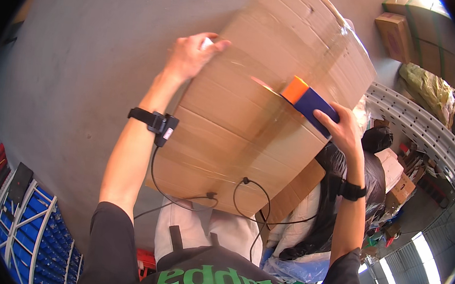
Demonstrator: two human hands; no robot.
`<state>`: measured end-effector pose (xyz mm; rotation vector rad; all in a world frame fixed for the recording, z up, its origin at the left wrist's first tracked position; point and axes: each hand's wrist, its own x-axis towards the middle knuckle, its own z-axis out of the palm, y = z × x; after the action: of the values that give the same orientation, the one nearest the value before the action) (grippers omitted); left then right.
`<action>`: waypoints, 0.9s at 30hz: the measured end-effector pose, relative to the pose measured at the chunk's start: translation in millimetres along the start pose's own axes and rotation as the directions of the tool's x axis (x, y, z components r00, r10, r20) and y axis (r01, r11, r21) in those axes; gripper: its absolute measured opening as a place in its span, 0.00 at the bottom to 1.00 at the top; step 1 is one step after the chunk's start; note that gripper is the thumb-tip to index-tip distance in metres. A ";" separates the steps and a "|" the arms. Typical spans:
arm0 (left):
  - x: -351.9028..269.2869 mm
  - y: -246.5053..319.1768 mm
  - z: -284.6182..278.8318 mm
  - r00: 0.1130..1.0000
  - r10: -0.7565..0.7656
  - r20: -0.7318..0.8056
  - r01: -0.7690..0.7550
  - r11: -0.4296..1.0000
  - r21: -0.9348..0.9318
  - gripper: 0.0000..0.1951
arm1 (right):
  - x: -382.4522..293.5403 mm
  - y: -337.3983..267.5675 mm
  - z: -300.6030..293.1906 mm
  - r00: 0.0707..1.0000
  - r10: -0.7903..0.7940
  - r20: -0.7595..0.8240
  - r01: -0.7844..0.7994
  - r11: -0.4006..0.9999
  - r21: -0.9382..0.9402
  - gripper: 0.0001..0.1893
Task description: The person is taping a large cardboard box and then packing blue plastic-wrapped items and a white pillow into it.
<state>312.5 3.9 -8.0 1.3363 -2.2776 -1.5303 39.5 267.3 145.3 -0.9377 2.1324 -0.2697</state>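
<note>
A large cardboard box fills the middle of the view, with brown tape strips across its upward face. At its left edge is my left hand, thumb and fingers closed around a small white item, mostly hidden. My right hand grips a dark blue block with an orange end over the box's right side. The orange end is close to a taped seam; whether it touches the cardboard I cannot tell. An orange glint shows on the cardboard beside it.
Black cables loop over the box's near end from my wrist straps. To the right lie a black plastic-wrapped bundle and a perforated metal beam. More cartons stand far right. Blue racking is at lower left.
</note>
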 end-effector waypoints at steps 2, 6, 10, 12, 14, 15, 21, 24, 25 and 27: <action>-4.6 13.0 -3.8 0.992 0.076 -0.102 -0.066 0.994 0.091 0.38 | 0.6 0.9 -1.1 1.000 -0.022 0.003 0.022 0.999 0.028 0.27; -11.2 21.8 12.9 0.983 -0.083 -0.166 0.103 0.988 0.116 0.31 | 7.8 4.3 -9.1 0.996 -0.067 0.063 0.066 0.998 0.024 0.27; -10.8 30.7 12.9 0.955 -0.092 -0.283 0.139 0.979 0.150 0.29 | 3.4 24.2 -34.5 0.983 -0.116 0.146 0.091 0.982 0.166 0.28; -15.3 24.3 12.5 0.943 -0.057 -0.327 0.118 0.978 0.170 0.28 | -6.9 51.3 -42.9 0.974 -0.188 0.125 0.178 0.980 0.084 0.28; -20.9 9.7 8.9 0.942 -0.047 -0.331 0.133 0.961 0.242 0.28 | -29.1 101.2 -58.7 0.972 -0.207 0.111 0.205 0.978 0.027 0.26; -24.7 3.4 6.2 0.922 0.002 -0.386 0.121 0.948 0.295 0.28 | -38.6 134.3 -67.9 0.967 -0.174 0.187 0.184 0.982 -0.038 0.25; -23.0 24.6 23.0 0.874 -0.001 -0.485 0.211 0.902 0.377 0.27 | -117.8 291.1 -86.3 0.999 0.031 -0.005 -0.032 0.992 -0.124 0.23; -25.2 24.3 25.0 0.859 0.006 -0.513 0.229 0.891 0.393 0.26 | -102.1 305.5 -48.8 0.995 0.092 -0.045 -0.098 0.985 -0.144 0.23; -27.5 22.8 24.2 0.853 0.035 -0.520 0.201 0.899 0.390 0.26 | -87.5 296.3 -33.0 0.994 0.097 -0.059 -0.106 0.979 -0.172 0.25; -24.4 27.3 32.8 0.869 -0.002 -0.494 0.214 0.902 0.374 0.27 | -59.5 286.4 -7.0 0.990 0.129 -0.058 -0.138 0.969 -0.206 0.29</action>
<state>294.3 47.4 6.3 1.7363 -2.2791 -0.6094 -93.6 510.3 51.3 -0.9069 2.2858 0.0032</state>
